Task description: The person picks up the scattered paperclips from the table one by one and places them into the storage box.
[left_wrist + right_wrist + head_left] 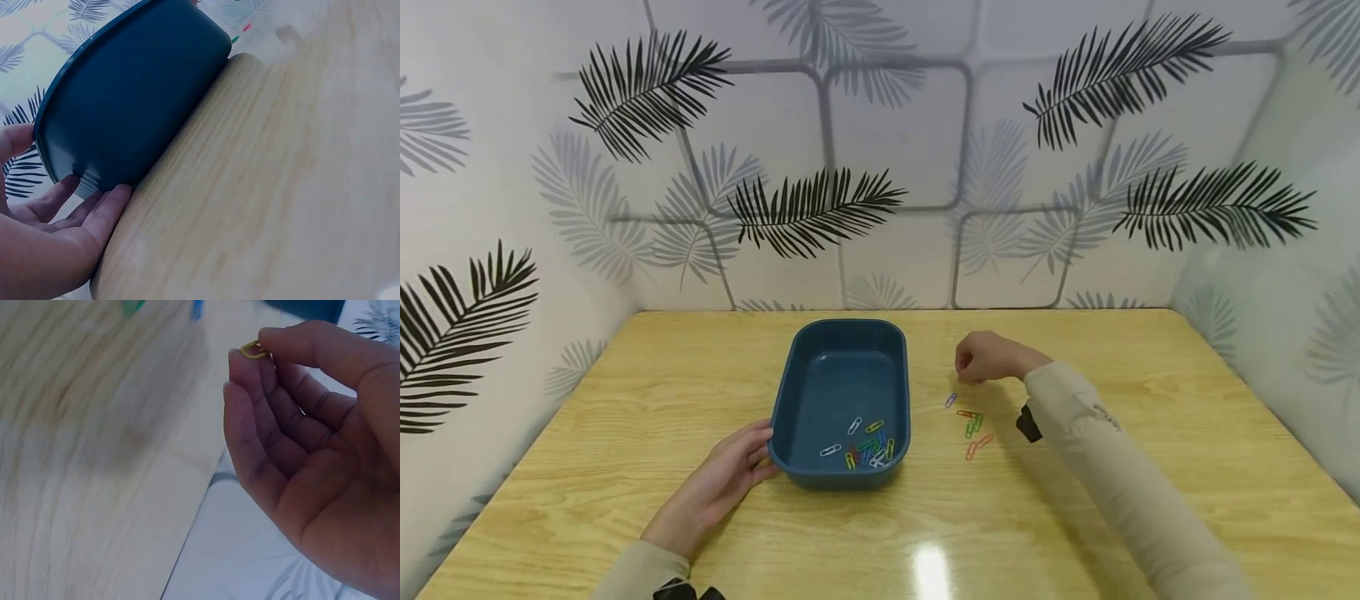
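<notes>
My left hand (733, 471) rests at the near left corner of a dark blue tray (841, 400). In the left wrist view, its fingertips touch the tray's outer wall and one digit reaches the rim. To the right of the tray, my right hand (992, 357) is above the table. A yellow paper clip (253, 351) is pinched between its thumb and fingertips; the head view hides that clip. Several coloured paper clips (865, 455) lie at the near end inside the tray. On the table below my right hand lie a purple paper clip (951, 400) and several red, green and pink ones.
The light wooden table (700, 358) ends at a wall (895, 133) printed with dark and grey leaves. A light reflection shows on the wood at the front. Both sleeves are beige, with black straps at the wrists.
</notes>
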Demonstrator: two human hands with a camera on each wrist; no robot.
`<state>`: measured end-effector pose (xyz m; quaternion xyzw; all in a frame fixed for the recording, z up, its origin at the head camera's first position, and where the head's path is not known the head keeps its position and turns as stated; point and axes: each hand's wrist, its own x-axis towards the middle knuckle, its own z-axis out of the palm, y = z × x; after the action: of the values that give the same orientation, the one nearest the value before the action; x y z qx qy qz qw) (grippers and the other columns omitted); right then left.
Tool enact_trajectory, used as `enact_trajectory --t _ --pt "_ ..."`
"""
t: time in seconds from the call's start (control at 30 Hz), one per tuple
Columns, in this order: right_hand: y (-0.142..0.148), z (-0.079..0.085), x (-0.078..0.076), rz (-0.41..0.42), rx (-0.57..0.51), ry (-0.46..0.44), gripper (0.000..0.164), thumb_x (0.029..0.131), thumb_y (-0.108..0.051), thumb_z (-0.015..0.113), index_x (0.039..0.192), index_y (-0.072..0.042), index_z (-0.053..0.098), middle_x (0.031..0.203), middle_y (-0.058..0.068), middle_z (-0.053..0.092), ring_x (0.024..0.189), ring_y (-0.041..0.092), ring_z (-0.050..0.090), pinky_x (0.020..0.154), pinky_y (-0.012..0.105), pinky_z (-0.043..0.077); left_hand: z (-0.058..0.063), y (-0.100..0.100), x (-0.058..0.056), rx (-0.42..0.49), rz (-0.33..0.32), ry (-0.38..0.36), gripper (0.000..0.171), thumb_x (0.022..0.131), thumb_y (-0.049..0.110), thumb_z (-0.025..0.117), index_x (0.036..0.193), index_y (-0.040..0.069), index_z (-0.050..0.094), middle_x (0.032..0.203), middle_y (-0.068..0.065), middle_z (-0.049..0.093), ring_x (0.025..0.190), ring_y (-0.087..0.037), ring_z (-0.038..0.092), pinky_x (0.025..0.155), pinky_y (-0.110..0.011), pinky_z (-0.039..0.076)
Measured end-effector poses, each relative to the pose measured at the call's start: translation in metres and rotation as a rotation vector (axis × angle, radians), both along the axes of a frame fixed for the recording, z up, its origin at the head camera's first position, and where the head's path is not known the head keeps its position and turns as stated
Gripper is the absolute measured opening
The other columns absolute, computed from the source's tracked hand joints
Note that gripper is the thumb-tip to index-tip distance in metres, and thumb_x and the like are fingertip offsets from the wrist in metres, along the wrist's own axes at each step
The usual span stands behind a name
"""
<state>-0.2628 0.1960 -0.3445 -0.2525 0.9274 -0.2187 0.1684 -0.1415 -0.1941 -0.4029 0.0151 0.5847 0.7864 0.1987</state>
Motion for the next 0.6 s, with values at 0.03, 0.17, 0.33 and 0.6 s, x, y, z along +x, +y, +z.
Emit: enact_trajectory --t 0.03,0.17,0.33,0.6 --pt "-0.003 0.002 0.003 0.008 -0.021 0.012 0.009 0.088 -0.002 0.063 0.079 -0.005 0.062 0.071 0.002 0.060 0.060 0.012 0.052 0.058 0.027 0.044 0.001 0.001 0.000 0.001 0.000 0.001 0.042 0.102 0.014 0.046 0.136 -0.009 0.039 0.113 -0.003 0.061 0.103 -0.014 0.058 0.087 -0.031 0.049" --pt "-0.016 0.010 0.014 0.022 -0.090 0.057 0.009 0.087 -0.004 0.064 0.079 -0.006 0.062 0.071 0.001 0.059 0.060 0.012 0.049 0.061 0.029 0.044 0.002 0.002 -0.001 0.006 0.009 -0.009 0.039 0.102 0.013 0.045 0.134 -0.008 0.040 0.113 -0.003 0.061 0.102 -0.014 0.058 0.087 -0.031 0.049" --pt "-0.023 0.014 0.025 -0.033 -0.210 0.082 0.003 0.088 -0.004 0.066 0.086 -0.003 0.063 0.074 0.002 0.063 0.065 0.019 0.058 0.065 0.031 0.048 0.004 0.001 -0.002 0.002 0.017 -0.019 0.041 0.102 0.013 0.045 0.136 -0.009 0.038 0.113 -0.003 0.060 0.103 -0.014 0.057 0.088 -0.031 0.049" --pt "-0.022 0.010 0.040 -0.118 -0.432 0.084 0.013 0.092 -0.002 0.061 0.103 0.003 0.065 0.085 0.010 0.068 0.082 0.038 0.064 0.072 0.044 0.054 0.003 -0.001 -0.006 0.003 0.011 -0.021 0.041 0.102 0.013 0.045 0.136 -0.010 0.037 0.113 -0.004 0.061 0.103 -0.014 0.058 0.088 -0.031 0.049"
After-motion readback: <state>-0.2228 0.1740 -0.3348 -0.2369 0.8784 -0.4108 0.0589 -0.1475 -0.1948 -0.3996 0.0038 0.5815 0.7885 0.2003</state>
